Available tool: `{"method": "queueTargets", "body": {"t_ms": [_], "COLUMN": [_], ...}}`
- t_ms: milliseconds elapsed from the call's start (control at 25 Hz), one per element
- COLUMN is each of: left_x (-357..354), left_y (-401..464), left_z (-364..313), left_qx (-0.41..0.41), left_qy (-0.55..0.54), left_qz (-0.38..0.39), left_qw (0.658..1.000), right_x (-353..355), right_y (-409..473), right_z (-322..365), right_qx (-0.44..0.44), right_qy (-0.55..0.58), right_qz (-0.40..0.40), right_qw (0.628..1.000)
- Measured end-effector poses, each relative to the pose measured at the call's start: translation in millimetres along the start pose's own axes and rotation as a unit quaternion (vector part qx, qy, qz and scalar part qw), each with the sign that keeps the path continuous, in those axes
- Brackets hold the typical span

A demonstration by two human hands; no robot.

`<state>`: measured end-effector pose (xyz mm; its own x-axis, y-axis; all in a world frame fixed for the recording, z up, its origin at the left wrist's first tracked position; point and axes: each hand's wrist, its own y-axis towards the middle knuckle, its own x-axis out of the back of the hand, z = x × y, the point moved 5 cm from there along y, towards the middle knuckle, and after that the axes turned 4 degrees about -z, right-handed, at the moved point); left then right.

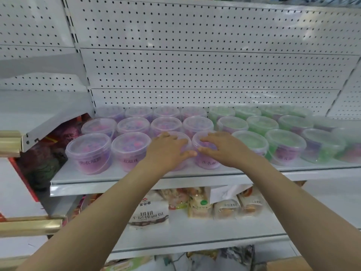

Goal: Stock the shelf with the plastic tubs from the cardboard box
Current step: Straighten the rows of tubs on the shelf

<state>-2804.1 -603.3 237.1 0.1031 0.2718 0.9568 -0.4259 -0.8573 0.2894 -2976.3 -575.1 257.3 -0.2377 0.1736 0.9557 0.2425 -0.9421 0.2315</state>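
Fingers [172, 140] of both hands spread flat atop two front purple tubs [207, 163]; green tubs [285, 145] crowd right.

We see a bright picture with soft, even light. Shiny patches of light sit on the white back wall [322, 26] at the top right. It is dark under the shelf [109, 179] on the left. The whole picture is a bit fuzzy, and the tubs [320, 144] on the far right look smeared. Straight lines bend near the edges, like in a fish-eye view.
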Motion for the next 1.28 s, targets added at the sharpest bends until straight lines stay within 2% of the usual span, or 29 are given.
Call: {"method": "queueTargets", "body": {"t_ms": [120, 400, 680, 920, 1080, 1280], "left_x": [3.9, 1.3, 18.2, 15.7, -1.0, -43.7], "left_y": [-5.2, -19.9, 2.7, 94.9, 164.5, 226.1], "left_z": [1.4, 9.8, -15.4, -53.1, -98.3, -132.2], "left_qx": [-0.006, -0.039, 0.026, 0.030, 0.020, 0.032], "left_qy": [-0.009, -0.107, -0.138, -0.092, -0.078, -0.050], "left_qz": [-0.006, -0.037, -0.043, 0.000, 0.044, 0.117], "left_qw": [1.000, 0.993, 0.989, 0.995, 0.996, 0.991], "right_x": [-3.9, -12.5, 0.2, 44.8, 49.5, 29.5], "right_y": [-7.9, -10.8, 1.7, 38.2, 63.6, 97.8], "right_z": [-4.5, -11.2, -24.1, -120.6, -197.3, -260.7], "right_qx": [-0.014, -0.028, -0.001, -0.067, -0.136, -0.147], "right_qy": [0.006, 0.052, 0.078, 0.062, 0.030, 0.003], "right_qz": [0.004, 0.005, -0.015, -0.062, -0.018, 0.047], "right_qw": [1.000, 0.998, 0.997, 0.994, 0.990, 0.988]}}
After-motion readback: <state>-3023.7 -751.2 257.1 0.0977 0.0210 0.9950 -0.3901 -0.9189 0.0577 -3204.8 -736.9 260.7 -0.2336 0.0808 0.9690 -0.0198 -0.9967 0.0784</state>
